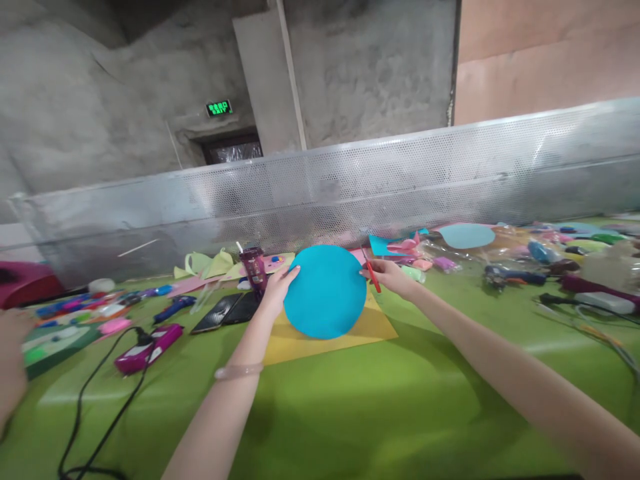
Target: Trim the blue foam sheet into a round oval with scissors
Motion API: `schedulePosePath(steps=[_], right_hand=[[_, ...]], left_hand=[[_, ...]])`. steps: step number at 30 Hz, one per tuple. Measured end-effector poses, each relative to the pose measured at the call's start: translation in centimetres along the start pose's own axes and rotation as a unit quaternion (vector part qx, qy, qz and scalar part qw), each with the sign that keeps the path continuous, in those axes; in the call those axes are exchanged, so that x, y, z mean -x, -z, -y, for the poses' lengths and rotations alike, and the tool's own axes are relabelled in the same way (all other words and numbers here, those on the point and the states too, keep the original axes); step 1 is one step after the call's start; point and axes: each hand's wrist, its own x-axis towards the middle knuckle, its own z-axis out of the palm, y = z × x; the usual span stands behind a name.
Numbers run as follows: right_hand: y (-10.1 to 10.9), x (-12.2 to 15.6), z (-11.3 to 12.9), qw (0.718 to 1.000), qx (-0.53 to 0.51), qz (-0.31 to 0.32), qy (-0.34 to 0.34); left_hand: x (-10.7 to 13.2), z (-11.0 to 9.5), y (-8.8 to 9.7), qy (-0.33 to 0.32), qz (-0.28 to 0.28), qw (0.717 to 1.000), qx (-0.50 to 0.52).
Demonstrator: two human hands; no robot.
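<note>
A round blue sheet of paper is held up in front of me above the table. My left hand pinches its upper left edge, thumb on the near face. At the right edge, my right hand has its thumb and fingertips against the circle. That same hand also grips what look like red-handled scissors, tilted with the narrow end up. Under the circle a yellow sheet lies on the green tabletop.
Left stand a dark purple cup with a straw, a black phone and a magenta power strip with a black cord. Another person's hand is at the far left. Glue guns and craft scraps lie right, before a perforated metal panel.
</note>
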Motion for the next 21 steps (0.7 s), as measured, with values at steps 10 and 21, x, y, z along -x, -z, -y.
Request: schedulePosePath(steps=[10, 21], right_hand=[[0.2, 0.2, 0.5, 0.999, -0.010, -0.009, -0.030], [0.1, 0.4, 1.0, 0.999, 0.029, -0.039, -0.009]], left_hand=[[-0.5, 0.8, 0.0, -0.010, 0.030, 0.999, -0.042], [-0.6, 1.5, 0.0, -0.010, 0.083, 0.996, -0.008]])
